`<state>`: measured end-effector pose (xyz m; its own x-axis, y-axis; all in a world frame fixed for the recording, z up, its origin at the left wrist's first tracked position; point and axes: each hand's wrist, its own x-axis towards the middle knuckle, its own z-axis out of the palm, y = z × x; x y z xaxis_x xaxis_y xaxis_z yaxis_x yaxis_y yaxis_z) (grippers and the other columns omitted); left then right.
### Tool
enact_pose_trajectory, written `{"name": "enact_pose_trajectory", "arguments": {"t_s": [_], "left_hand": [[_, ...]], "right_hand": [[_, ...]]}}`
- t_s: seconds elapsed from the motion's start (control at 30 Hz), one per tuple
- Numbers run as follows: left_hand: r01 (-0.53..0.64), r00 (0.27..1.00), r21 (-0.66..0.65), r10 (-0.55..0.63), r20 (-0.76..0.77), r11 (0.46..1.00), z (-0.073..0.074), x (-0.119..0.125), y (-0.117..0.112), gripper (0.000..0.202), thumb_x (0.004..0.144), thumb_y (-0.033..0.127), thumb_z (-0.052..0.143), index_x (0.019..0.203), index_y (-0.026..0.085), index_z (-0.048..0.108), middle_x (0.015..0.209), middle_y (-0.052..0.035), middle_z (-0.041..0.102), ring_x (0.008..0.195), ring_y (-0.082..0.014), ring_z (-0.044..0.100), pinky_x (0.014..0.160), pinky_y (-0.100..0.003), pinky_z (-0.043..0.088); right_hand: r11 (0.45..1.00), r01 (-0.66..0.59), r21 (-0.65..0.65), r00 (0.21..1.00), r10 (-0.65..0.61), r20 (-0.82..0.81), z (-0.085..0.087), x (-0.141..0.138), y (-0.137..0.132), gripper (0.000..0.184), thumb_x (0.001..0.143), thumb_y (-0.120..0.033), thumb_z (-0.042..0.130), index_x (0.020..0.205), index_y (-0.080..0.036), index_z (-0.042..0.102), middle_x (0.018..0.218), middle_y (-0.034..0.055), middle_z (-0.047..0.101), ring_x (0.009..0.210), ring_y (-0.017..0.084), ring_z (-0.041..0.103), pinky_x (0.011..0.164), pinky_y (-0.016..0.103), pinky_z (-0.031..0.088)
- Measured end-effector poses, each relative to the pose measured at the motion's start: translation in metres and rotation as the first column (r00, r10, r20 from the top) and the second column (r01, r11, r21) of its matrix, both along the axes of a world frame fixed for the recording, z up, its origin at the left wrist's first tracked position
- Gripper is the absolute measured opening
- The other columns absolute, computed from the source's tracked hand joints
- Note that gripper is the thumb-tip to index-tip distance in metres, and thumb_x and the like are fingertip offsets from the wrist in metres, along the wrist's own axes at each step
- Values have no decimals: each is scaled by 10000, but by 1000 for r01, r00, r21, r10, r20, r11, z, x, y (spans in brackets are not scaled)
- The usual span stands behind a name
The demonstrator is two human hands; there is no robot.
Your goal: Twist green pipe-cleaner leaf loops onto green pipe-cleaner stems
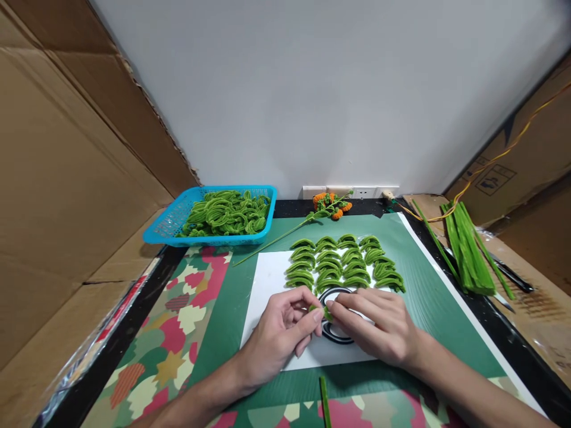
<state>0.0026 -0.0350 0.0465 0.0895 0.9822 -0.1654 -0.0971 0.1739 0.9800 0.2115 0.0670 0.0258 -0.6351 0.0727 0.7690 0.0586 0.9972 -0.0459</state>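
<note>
Between my two hands is a short piece of fuzzy green pipe cleaner point(328, 313), mostly hidden by fingers. My left hand point(285, 324) pinches its left end between thumb and forefinger. On the other side my right hand point(379, 321) closes its fingertips on the same piece. Beneath them a black ring-shaped object point(338, 340) lies on a white sheet point(267, 297). Just beyond the hands, curved green pipe cleaner pieces point(329, 261) are laid out in several columns. A single straight green strip point(325, 401) rests near the front edge.
A blue plastic basket point(209, 240) full of bent green pieces stands back left. An orange-flowered pipe cleaner stem point(285, 232) lies behind the sheet. At right are a bundle of green strips point(468, 255), a black-handled tool point(513, 276) and a yellow cord point(504, 156). Cardboard flanks both sides.
</note>
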Motion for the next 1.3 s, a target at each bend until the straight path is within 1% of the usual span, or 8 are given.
{"name": "enact_pose_trajectory", "arguments": {"t_s": [0.2,0.43,0.5,0.67,0.77,1.0,1.13,1.3], "left_hand": [[48,976,34,-40,-212,998,-1,-5,-5,259,1073,445,654,1015,194,631,774,15,660,517,-80,515,493,-200,388],[228,799,502,135,-586,834,-6,-12,-2,178,1081,161,547,1029,204,711,873,-47,690,767,-173,660,710,-255,539],[219,796,517,155,-585,827,-9,-12,-1,189,1084,146,538,1042,210,711,870,-39,685,752,-163,658,692,-240,533],[28,858,301,132,-497,953,-11,-11,-1,181,1090,351,611,1014,215,703,813,-10,675,693,-151,644,610,-208,516],[-32,919,180,100,-381,983,-11,-11,-2,244,1066,454,652,1023,216,686,757,11,652,656,-141,617,559,-192,482],[-24,956,93,50,-289,995,-13,-13,-2,270,1049,468,689,1001,204,659,734,22,641,567,-105,537,508,-180,437],[45,894,278,86,-440,960,-12,-11,-1,137,1093,316,622,1010,217,666,828,-2,674,689,-136,651,633,-204,543],[302,743,614,224,-631,729,-14,-14,2,322,1049,-6,474,1171,222,666,966,-43,679,854,-154,698,782,-213,577]], "right_hand": [[886,-70,-459,997,77,-4,6,-8,-11,134,1054,-144,586,1001,-142,709,855,61,699,690,147,596,594,278,410],[-171,-85,-982,953,275,-130,3,-21,-7,411,937,-569,769,848,-184,655,543,-74,486,437,90,394,435,218,326],[-100,-67,-993,964,251,-91,3,-20,-6,390,960,-545,749,855,-182,654,568,-62,518,456,93,432,449,214,354],[872,12,-490,1000,-4,17,9,-15,-8,151,1077,-235,588,1078,-146,710,956,84,740,744,152,656,624,251,481],[992,75,-100,997,-76,-12,9,-13,-5,129,1089,-185,582,1071,-131,698,933,83,761,738,159,667,622,274,485],[992,69,108,997,-73,36,6,-11,2,181,1096,-139,546,1063,-94,718,851,68,730,666,160,602,591,305,452],[958,1,-287,999,9,36,6,-13,-5,247,1107,-153,499,987,-123,713,821,53,663,679,154,558,588,294,411],[32,-165,-986,962,227,-154,5,-20,-4,305,1005,-440,729,882,-166,676,697,-30,540,592,107,458,551,245,365]]}}
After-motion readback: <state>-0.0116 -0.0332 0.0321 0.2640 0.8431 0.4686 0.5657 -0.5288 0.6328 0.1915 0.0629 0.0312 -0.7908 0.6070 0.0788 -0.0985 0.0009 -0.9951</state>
